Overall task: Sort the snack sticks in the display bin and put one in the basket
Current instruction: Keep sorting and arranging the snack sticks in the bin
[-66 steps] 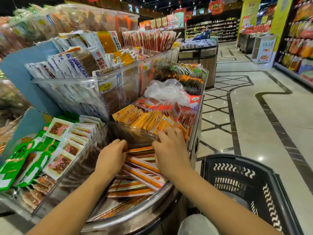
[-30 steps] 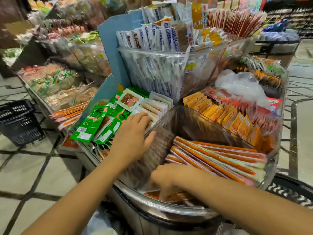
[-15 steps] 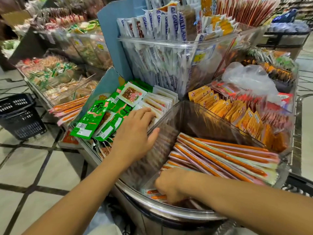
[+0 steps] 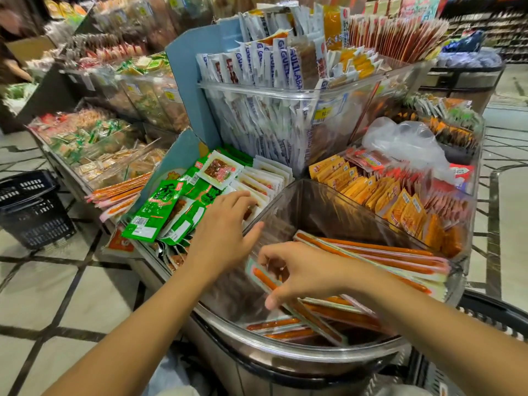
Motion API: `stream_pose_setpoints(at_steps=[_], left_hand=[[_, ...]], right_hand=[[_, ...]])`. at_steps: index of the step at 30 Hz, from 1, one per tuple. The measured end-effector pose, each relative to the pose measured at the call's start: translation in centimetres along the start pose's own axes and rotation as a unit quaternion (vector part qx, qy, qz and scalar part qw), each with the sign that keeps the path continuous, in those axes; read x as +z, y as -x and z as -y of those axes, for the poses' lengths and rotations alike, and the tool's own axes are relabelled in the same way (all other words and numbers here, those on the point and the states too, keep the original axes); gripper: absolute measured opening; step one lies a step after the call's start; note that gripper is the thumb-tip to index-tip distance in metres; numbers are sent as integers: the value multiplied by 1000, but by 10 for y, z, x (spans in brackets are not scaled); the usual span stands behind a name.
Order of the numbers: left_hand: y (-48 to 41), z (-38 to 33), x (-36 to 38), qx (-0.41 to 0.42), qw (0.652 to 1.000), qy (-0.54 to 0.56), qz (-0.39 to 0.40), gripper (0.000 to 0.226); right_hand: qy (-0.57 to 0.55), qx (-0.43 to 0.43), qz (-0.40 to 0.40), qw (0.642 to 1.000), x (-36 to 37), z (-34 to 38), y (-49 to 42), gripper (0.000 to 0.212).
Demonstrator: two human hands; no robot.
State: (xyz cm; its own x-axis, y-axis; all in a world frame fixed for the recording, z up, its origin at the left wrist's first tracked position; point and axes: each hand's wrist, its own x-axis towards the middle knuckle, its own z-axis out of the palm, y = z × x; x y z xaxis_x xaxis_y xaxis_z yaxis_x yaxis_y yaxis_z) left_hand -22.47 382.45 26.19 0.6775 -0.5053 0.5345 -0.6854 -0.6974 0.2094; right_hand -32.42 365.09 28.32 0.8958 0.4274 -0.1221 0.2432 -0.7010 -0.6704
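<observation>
A clear display bin [image 4: 323, 204] with a metal front rim holds long orange snack sticks [image 4: 380, 255], stacked along its right side, with a few loose ones on the bottom. My right hand [image 4: 297, 271] is inside the bin and pinches one snack stick [image 4: 264, 278], its left end lifted and its other end down among the loose sticks. My left hand [image 4: 225, 238] rests with straight fingers on the bin's left wall, fingertips over the white packets. The black basket [image 4: 494, 312] shows only as a rim at the lower right.
Green packets [image 4: 160, 212] and white packets [image 4: 265, 181] fill the left compartment, yellow packets [image 4: 383, 195] the right one. A tall clear bin of white-blue sticks [image 4: 271, 110] stands behind. Another black basket [image 4: 31, 210] sits on the floor at left.
My right hand has risen from the bin's bottom with one snack stick pinched in it. My left hand has stayed on the bin's left wall.
</observation>
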Motion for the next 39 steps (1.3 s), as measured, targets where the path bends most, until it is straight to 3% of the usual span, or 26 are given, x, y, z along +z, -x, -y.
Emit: stream_pose_setpoints(at_steps=[3,5,10,13,16,18,20,22,24,27,29,35,39], left_hand=[[0,-4,-2,-8,1000,1,4,54],[1,-5,-3,-1,1000,-10,4,46],[2,-7,-4,19,999,-39,-12,32],[4,-17,-12,76,992,-80,-66,36],[17,-43,-21,96,992,-25,-72,34],[31,-65,-25,49,994,99,12,35],[44,-78,-22,-9,968,213,136,41],[52,-81,-16,-11,946,244,211,29],[54,-81,-16,1,944,244,220,8],[53,-79,-15,-1,936,277,219,27],[54,-79,-16,-4,930,297,218,17],[56,-80,-20,-26,923,340,177,20],[55,-82,-21,-53,906,366,203,6]], right_hand=[[-49,-36,-126,990,-23,7,20,21],[-74,-48,-194,977,-37,14,34,15],[-83,-56,-303,948,-57,25,62,23],[-83,-58,-351,931,-63,29,71,11],[-140,-59,-378,913,-68,34,80,10],[-157,-54,-398,902,-71,37,85,17],[-166,-47,-417,893,-72,37,88,21],[-187,-46,-429,883,-73,36,88,23],[-204,-43,-440,874,-72,33,87,25],[-219,-31,-441,870,-70,30,82,24],[-235,-25,-431,871,-64,31,82,21],[-127,41,-322,937,-27,22,77,13],[-111,44,-386,915,-29,17,76,19]])
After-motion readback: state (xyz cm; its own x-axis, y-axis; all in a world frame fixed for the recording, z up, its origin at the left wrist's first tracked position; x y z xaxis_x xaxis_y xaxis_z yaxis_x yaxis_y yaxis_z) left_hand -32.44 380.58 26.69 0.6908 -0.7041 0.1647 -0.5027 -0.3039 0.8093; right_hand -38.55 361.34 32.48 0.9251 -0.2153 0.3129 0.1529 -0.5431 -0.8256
